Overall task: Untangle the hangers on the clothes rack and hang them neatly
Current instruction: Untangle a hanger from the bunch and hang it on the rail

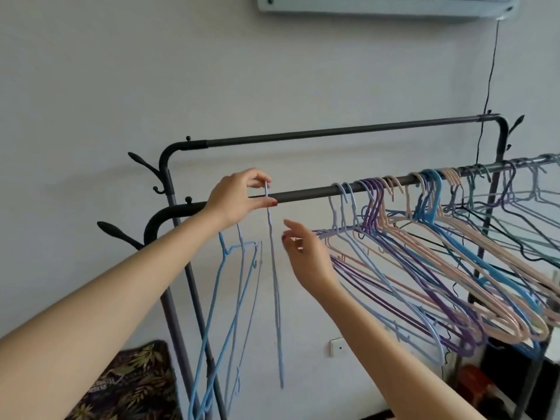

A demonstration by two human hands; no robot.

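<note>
A dark clothes rack has a near rail (303, 194) and a higher far rail (333, 132). My left hand (239, 198) pinches the hook of a pale blue hanger (274, 268) at the near rail, seen edge-on and hanging straight down. Two more blue hangers (225, 298) dangle below the same hand. My right hand (306, 256) hovers just right of the held hanger, fingers apart and holding nothing. Several hangers (424, 253) in lilac, purple, pink and blue crowd the right half of the near rail, overlapping one another.
Coat hooks (142, 165) stick out from the rack's left post. An air conditioner (385, 6) sits high on the wall, with a black cable (488, 86) running down behind the rack. A leaf-patterned cloth (133, 386) lies at lower left. Dark items (485, 386) sit at lower right.
</note>
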